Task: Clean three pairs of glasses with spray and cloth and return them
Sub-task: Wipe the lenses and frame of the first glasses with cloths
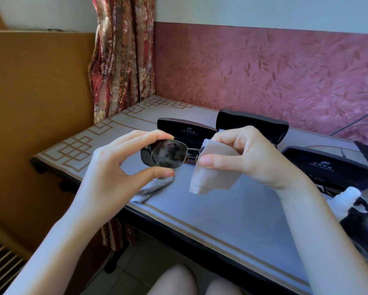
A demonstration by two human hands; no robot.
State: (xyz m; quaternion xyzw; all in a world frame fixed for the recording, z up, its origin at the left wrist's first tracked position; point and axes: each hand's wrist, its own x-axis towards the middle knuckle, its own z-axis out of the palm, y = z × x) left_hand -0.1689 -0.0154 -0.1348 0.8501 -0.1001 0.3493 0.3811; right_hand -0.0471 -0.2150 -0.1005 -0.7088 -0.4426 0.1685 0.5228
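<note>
Pinches the sunglasses by one lens rim in the left hand, above the table; clamps the beige cloth over the other lens with the right hand (open cases behind).

Soft, even daylight, moderately bright; its source lies out of view. The glossy grey-blue table carries a pale sheen and dim reflections of the open black glasses cases. The dark-lensed metal-framed sunglasses mirror blurred shapes. Shadows are faint and soft-edged. Wide-angle distortion bows the table's edges; the lower right corner smears, and the beige cleaning cloth shows no weave.
</note>
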